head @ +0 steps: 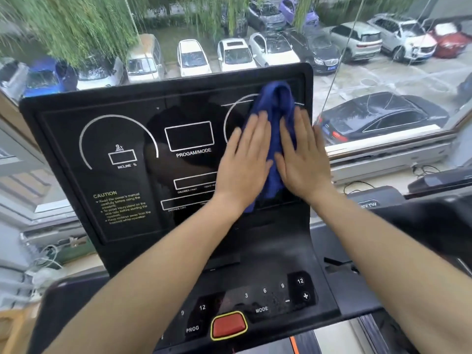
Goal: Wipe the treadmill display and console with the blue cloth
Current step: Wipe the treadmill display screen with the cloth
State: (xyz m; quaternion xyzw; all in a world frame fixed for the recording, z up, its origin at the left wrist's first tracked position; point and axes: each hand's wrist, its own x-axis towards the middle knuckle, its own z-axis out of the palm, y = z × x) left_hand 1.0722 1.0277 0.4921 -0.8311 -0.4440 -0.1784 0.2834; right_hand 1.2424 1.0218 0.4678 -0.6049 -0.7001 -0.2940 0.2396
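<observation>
The black treadmill display (pixel 122 154) stands tilted in front of me, with white dial outlines, PROGAM/MODE boxes and a CAUTION label. A bunched blue cloth (pixel 277 103) lies against its right side, over the right dial. My left hand (pixel 245 159) and my right hand (pixel 302 159) press flat on the cloth side by side, fingers pointing up. The lower part of the cloth is hidden under my palms. Below the display sits the console (pixel 278 256) with number keys, MODE and PROG buttons and a red stop button (pixel 228 325).
A window right behind the display looks down on a car park. The window sill (pixel 388 154) runs to the right, with cables and another black machine (pixel 439 182) beyond. Cords and clutter lie at the lower left.
</observation>
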